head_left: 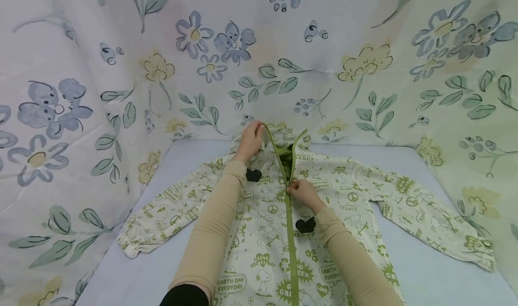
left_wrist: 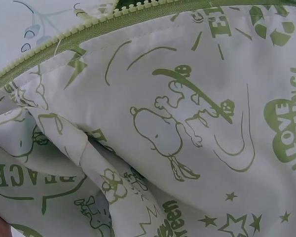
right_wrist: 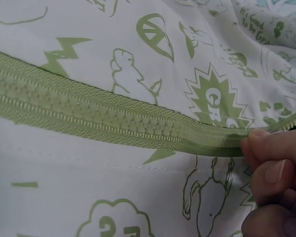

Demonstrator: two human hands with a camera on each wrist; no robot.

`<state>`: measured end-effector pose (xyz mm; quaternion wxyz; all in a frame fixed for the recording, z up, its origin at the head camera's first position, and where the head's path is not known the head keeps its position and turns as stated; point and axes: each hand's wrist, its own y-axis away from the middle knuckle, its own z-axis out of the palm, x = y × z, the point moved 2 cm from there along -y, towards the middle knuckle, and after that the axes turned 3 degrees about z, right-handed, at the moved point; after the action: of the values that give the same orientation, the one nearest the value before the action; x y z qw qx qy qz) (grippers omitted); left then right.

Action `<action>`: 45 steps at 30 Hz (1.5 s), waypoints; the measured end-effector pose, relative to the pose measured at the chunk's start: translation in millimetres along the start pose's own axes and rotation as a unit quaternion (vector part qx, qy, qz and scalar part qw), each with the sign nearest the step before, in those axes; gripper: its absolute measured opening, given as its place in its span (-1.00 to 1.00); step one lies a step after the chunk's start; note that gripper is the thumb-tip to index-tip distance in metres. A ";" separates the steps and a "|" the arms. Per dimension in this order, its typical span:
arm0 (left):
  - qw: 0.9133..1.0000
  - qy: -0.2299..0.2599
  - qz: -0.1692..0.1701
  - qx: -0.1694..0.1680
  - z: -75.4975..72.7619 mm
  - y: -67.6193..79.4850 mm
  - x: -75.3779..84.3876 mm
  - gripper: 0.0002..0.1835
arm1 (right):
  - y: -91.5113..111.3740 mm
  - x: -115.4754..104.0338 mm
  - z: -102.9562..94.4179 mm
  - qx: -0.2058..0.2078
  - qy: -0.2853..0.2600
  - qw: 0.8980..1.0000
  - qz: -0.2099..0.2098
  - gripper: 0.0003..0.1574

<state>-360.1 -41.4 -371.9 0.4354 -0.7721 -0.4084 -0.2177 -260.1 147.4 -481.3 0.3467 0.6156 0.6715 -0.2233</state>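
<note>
A white jacket (head_left: 267, 225) with green cartoon print lies spread on the table, front up. Its green zipper (right_wrist: 89, 106) is closed along the lower front and parted at the collar, where a dark green lining (head_left: 285, 158) shows. My right hand (head_left: 304, 193) pinches the zipper pull at the point where the two rows of teeth meet; the fingers hide the pull itself. Up at the collar, my left hand (head_left: 251, 140) grips the top of the left-side zipper edge and holds it raised. In the left wrist view only a sliver of that hand shows, beside folded fabric.
The jacket's sleeves (head_left: 170, 207) stretch out to both sides over the pale table (head_left: 121, 279). Two black heart shapes (head_left: 305, 225) lie on the chest. Floral cloth (head_left: 259, 63) hangs behind the table and along both sides.
</note>
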 end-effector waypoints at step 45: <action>1.000 -0.007 -0.010 0.024 -3.9 -2.6 0.2 -0.72 | 20.7 7.7 11.3 -0.020 -0.040 0.999 0.009 -0.40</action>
<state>-362.0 -43.8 -368.4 0.4487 -0.7591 -0.4240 -0.2069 -237.6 147.3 -491.9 0.3873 0.6052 0.6559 -0.2313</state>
